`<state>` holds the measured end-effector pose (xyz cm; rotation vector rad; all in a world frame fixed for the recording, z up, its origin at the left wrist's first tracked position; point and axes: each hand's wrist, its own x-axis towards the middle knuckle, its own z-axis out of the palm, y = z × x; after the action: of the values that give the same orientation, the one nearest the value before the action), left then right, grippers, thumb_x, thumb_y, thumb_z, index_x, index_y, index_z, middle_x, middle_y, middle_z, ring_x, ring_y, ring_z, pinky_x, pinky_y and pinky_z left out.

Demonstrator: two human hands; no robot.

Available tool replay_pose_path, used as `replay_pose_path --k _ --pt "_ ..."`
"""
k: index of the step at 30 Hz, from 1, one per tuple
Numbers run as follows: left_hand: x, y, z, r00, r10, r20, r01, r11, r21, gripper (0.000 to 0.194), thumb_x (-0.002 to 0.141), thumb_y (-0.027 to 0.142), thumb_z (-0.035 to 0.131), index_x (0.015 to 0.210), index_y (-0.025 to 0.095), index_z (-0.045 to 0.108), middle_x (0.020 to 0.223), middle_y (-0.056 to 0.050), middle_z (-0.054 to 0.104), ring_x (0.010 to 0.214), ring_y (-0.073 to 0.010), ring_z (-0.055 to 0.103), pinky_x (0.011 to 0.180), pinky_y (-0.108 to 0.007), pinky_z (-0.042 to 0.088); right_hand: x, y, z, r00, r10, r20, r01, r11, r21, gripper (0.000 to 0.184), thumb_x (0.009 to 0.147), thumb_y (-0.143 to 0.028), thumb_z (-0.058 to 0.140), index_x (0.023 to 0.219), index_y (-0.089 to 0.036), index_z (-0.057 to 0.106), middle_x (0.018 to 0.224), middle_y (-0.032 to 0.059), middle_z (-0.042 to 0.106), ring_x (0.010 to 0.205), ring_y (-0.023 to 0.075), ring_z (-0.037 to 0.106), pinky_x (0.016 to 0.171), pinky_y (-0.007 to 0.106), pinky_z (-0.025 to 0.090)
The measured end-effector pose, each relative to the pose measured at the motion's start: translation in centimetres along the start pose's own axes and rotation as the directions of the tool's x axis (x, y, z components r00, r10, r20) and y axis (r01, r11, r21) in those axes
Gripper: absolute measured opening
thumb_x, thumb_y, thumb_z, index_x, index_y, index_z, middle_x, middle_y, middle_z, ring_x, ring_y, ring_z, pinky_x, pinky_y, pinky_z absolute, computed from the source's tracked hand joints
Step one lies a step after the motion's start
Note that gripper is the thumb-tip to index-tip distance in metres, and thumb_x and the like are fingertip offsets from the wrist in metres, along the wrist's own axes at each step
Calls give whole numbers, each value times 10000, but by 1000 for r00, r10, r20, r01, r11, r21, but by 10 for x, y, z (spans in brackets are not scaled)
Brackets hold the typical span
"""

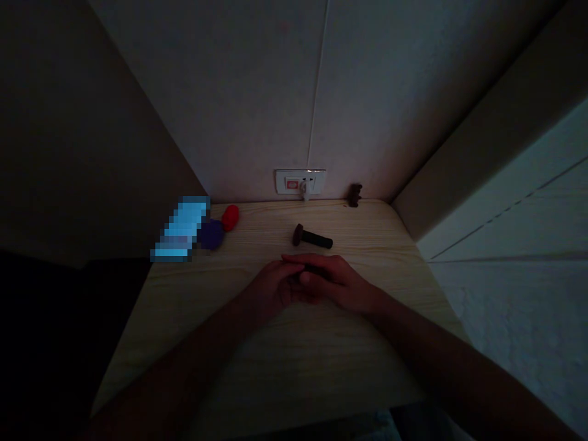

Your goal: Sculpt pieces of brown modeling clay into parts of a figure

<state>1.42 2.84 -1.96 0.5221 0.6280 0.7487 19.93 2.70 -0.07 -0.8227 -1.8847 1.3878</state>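
Two hands met at the centre of the frame over one wood-grained tabletop [386,245]: the left hand [273,283] and the right hand [342,283] overlapped with bent fingers, though how far each was open, or whether either held anything, I cannot tell. Just above them lay one hammer-shaped object [316,238], its reddish-brown head at left, its black handle pointing right and slightly down, the long axis nearly level. Left of centre sat one red lump [230,218], one purple lump [212,235] and one glowing blue panel [181,229] (pixelated, so unreadable). Right of centre was one small brown figure [354,195]; between, one white socket plate [280,182] bore one reddish square [292,184], its marking too small to read, and one plug [305,190].
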Motion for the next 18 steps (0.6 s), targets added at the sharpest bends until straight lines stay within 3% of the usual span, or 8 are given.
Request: replay_pose_path --k 3,5,11,15,18 --pt "0 1 -2 1000 -10 5 10 999 -49 147 866 169 652 935 77 743 867 -132 785 757 -235 748 713 -393 629 0 1 -1 1000 -2 0 2 997 72 473 1000 -385 573 1438 -208 564 1327 88 681 1152 216 657 976 345 531" --pt "0 1 -2 1000 -12 6 12 998 -62 158 892 177 631 955 77 737 887 -136 791 765 -237 755 714 -391 627 0 3 -1 1000 6 -3 -5 996 93 487 995 -386 585 1449 -215 551 1343 89 675 1177 221 652 997 356 526" --pt "0 -1 -5 992 -31 122 37 998 -49 278 889 348 683 947 82 742 828 -147 802 790 -270 779 760 -391 614 1 11 -2 998 -37 -56 41 998 57 419 1011 -394 558 1387 -220 618 1163 75 749 1027 193 694 886 322 563" --pt "1 -2 -5 993 32 113 -34 999 8 321 840 365 759 988 80 755 863 -141 806 762 -247 773 725 -351 608 1 12 -1 998 -35 -60 39 997 73 469 988 -442 587 1402 -222 607 1164 76 740 1003 191 687 842 309 569" --pt "1 -3 -4 991 39 126 -43 999 30 361 838 423 757 966 85 763 816 -139 798 735 -248 767 696 -353 605 1 12 0 998 -20 -57 26 995 97 485 977 -454 602 1393 -205 617 1010 56 754 830 154 675 724 272 569"
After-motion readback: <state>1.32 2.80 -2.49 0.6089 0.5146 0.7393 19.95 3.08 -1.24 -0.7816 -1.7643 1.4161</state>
